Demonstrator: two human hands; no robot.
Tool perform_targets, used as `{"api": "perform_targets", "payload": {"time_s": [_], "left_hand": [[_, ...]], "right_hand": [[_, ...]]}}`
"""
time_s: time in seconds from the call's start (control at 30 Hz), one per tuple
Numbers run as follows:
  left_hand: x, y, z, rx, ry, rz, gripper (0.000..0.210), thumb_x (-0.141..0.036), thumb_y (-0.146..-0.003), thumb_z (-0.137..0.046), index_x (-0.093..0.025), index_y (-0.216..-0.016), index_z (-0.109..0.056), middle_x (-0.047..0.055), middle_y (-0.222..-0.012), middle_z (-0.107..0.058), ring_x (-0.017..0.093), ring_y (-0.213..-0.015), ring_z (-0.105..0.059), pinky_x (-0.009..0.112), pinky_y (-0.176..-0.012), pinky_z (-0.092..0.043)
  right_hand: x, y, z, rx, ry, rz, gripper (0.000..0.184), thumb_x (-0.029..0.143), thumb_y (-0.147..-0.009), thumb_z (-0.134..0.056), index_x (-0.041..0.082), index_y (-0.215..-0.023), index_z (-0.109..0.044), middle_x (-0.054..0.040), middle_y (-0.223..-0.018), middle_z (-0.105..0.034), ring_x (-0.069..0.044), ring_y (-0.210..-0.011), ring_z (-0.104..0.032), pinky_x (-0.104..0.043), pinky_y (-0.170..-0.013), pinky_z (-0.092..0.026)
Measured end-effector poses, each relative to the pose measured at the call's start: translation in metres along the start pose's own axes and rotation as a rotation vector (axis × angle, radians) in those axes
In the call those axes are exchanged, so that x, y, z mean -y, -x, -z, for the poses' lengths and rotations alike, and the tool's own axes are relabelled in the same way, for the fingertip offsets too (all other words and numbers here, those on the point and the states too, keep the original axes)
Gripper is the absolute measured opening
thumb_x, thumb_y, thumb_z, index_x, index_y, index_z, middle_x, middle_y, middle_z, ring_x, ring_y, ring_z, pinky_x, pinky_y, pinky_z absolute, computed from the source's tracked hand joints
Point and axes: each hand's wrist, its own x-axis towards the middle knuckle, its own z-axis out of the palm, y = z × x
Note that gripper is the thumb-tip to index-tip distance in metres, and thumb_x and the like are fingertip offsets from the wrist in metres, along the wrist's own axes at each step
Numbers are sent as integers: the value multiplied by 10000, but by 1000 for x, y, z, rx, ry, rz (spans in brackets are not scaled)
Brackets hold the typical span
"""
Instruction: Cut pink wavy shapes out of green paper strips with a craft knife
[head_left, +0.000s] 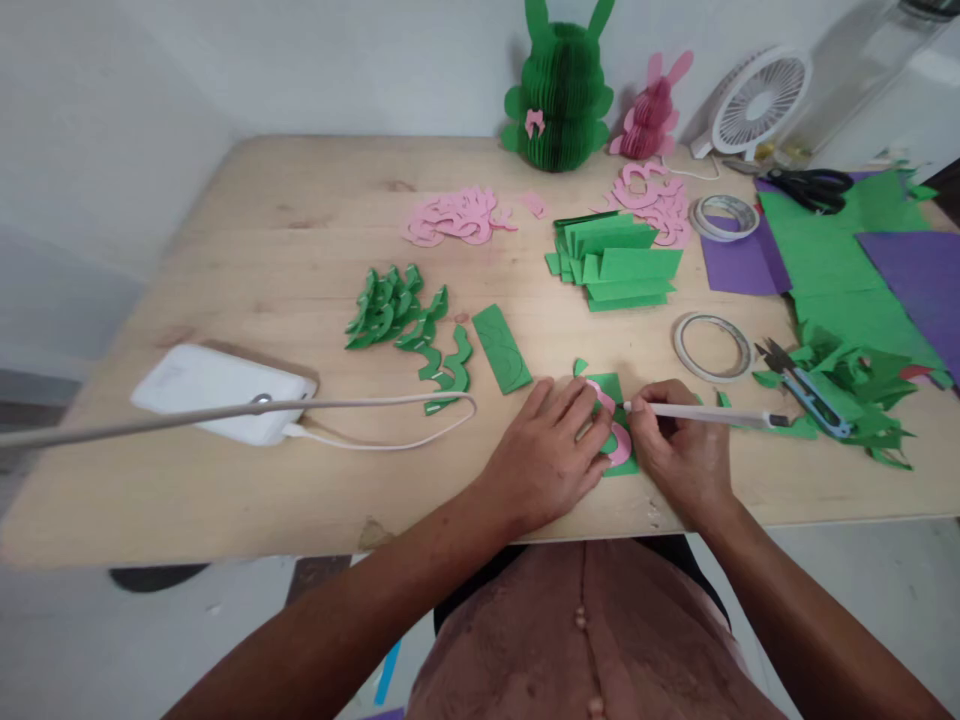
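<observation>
Right grip (684, 452) pinches a pen (705, 411), left grip (549, 452) spread on pink paper (621, 446), wooden table (277, 280) against white wall (337, 70).

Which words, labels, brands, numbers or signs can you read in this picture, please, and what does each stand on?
No text can be read anywhere.
White device: any print is too faint to make out.
White pen: any lettering is too small to read.
Green paper strip: a drawn curvy line, no readable writing.
</observation>
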Motion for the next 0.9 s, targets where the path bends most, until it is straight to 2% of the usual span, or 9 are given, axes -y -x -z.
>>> {"api": "perform_targets", "payload": {"time_s": [0.9], "left_hand": [[1, 0, 0, -7, 7, -2, 410, -374, -974, -486, -102, -1271, -562, 174, -1344, -555, 319, -1303, -475, 520, -1079, -367]], "right_hand": [[0, 0, 0, -1, -8, 26, 133, 216, -860, -548, 183, -733, -571, 51, -548, -543, -74, -431, -473, -191, -433, -362]]}}
